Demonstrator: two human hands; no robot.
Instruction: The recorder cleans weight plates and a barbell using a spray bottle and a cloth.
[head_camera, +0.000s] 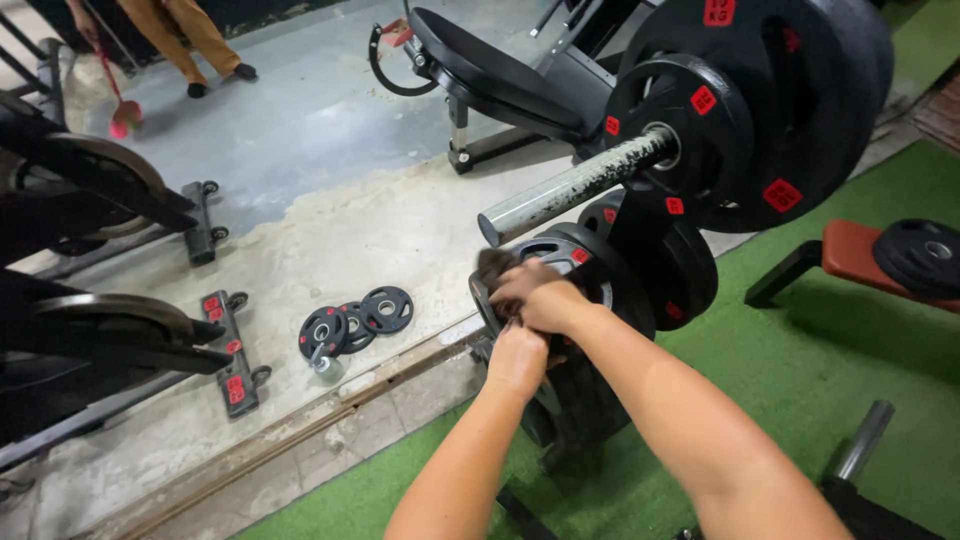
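Head view: right hand (540, 298) clamps a dark cloth (495, 266) on a black weight plate (590, 275); left hand (518, 358), at six o'clock below it, grips the plate's rim, fingers curled.

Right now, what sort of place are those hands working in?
Most likely a gym's free-weights area: black weight plates loaded on a steel bar, small plates on the concrete floor, and a padded bench.
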